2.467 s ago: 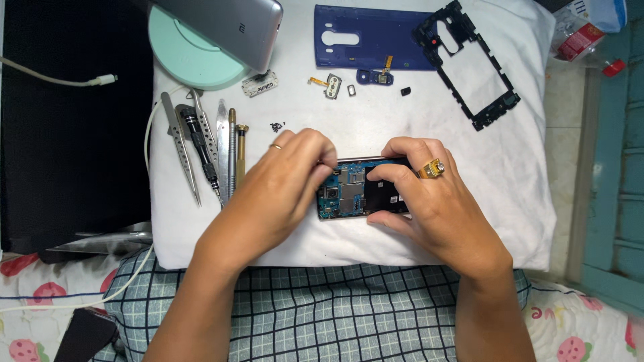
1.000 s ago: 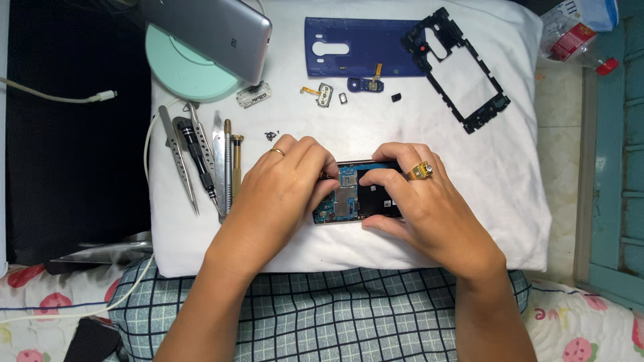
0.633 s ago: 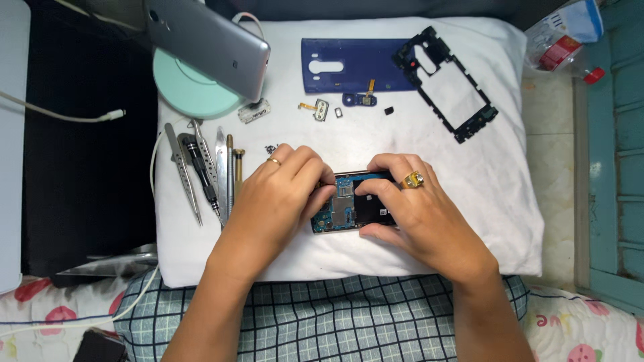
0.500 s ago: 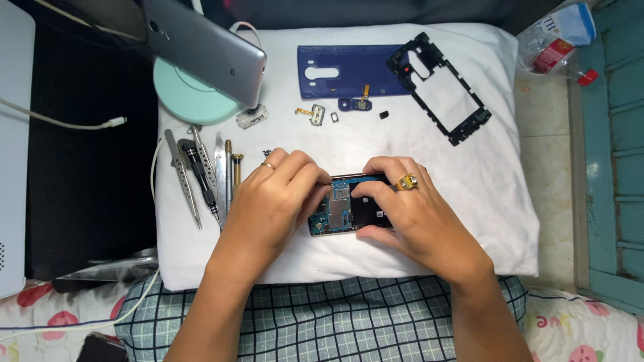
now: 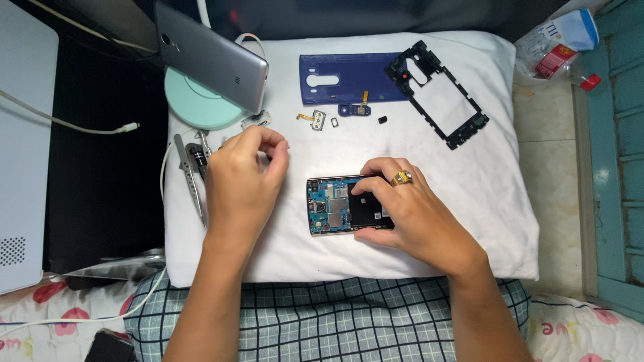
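Note:
An opened smartphone (image 5: 330, 209) with its blue circuit board bare lies flat on a white cushion (image 5: 496, 201). My right hand (image 5: 409, 218), a gold ring on one finger, rests on the phone's right half and holds it down by its edges. My left hand (image 5: 240, 184) is lifted off the phone and hovers to its left. Its thumb and forefinger are pinched together near the cushion's upper left; anything between them is too small to make out. Under this hand lie tweezers (image 5: 190, 175) and other slim tools, mostly hidden.
A blue back cover (image 5: 349, 75), a black inner frame (image 5: 439, 94) and small loose parts (image 5: 318, 119) lie at the cushion's far side. A silver phone (image 5: 211, 57) leans on a mint round stand (image 5: 198, 104). A plastic bottle (image 5: 557, 40) lies top right, a white cable (image 5: 74, 124) left.
My left hand has left the phone and moved up and left with pinched fingers. My right hand stays on the phone. The camera has tilted, showing more of the far side.

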